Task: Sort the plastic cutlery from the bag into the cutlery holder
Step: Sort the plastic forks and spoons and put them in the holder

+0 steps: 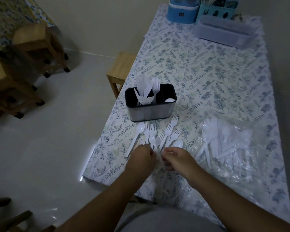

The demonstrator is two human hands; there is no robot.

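A black-rimmed metal cutlery holder (150, 110) stands on the table with white knives and a fork in its left compartments and a spoon bowl showing at its right end. In front of it lies a fan of white plastic forks (170, 131) and spoons (137, 132). A clear plastic bag (228, 148) with more white cutlery lies to the right. My left hand (141, 159) and my right hand (177, 158) are both closed on the handle ends of the fanned forks at the near edge of the pile.
The table carries a floral cloth (199, 69). At its far end stand a blue container (182, 10), a teal cutlery caddy (219, 9) and a clear lidded box (224, 32). A wooden stool (120, 71) sits by the table's left edge; stacked stools (23, 52) stand far left.
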